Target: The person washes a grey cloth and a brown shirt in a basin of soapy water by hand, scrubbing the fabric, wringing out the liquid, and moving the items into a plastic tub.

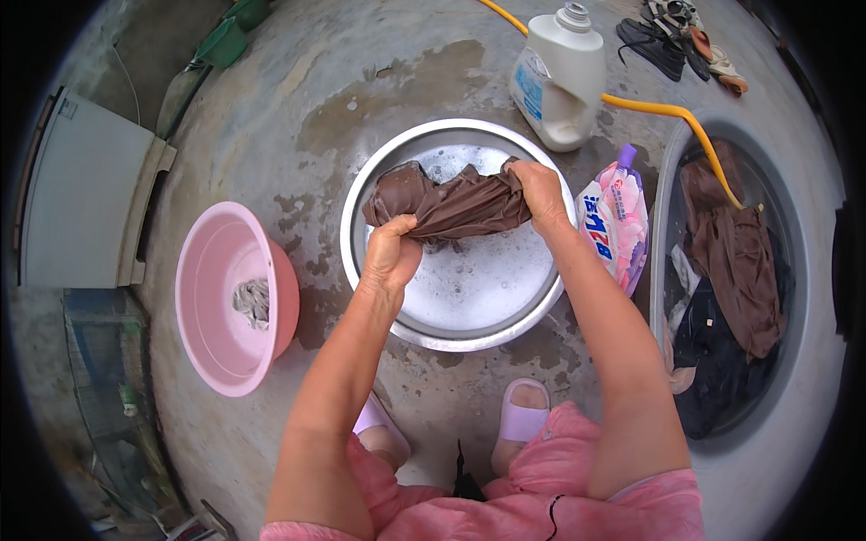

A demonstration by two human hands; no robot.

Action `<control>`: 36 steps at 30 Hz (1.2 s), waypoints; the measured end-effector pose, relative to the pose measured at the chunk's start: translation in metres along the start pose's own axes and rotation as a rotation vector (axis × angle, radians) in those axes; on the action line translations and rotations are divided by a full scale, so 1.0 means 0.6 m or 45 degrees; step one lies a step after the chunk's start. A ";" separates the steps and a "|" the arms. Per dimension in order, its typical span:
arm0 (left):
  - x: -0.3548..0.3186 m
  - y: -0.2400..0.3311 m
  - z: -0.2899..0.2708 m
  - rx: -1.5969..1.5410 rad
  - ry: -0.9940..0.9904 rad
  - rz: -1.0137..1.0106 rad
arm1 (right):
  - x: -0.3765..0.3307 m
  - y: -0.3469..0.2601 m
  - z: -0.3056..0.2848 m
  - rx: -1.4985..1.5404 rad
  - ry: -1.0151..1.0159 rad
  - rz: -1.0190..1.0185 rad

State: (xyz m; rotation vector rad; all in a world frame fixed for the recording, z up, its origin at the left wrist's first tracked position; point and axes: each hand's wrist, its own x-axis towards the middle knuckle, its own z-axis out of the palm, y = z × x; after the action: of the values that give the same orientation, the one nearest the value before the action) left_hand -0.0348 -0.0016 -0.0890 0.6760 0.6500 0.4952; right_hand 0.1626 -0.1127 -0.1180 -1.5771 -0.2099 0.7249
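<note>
A wet, dark brown garment (465, 206) is stretched sideways over a wide metal basin (456, 341). My left hand (393, 252) grips its near left part, the thumb on top. At the garment's right end my right hand (539, 191) is closed round the cloth. The fabric is bunched and creased between the two hands, and its left end hangs in a loose bulge. Under it, the basin's bottom shows a little water with suds. Which garment it is, I cannot tell.
Left stands a pink basin (194, 307) with a small grey cloth (253, 302). A white jug (559, 81) and a detergent pouch (618, 216) stand right of the metal basin. Far right, a grey tub (666, 171) holds dark clothes; a yellow hose (663, 108) runs into it. Shoes (672, 41) lie beyond.
</note>
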 end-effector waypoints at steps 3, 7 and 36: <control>0.019 0.026 -0.020 -0.361 -0.024 -0.035 | -0.030 -0.031 -0.005 -0.098 -0.292 0.212; 0.026 0.039 0.004 -0.483 0.007 0.075 | -0.035 -0.007 -0.002 -0.973 -0.571 0.071; 0.018 0.057 0.038 -0.258 -0.160 -0.157 | -0.163 -0.121 0.105 -0.032 -0.403 -0.475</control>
State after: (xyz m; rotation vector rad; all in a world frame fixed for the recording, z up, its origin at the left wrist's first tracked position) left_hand -0.0188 0.0193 -0.0556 0.4688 0.5116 0.3948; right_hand 0.0715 -0.1010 -0.0161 -1.3867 -0.7284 0.6734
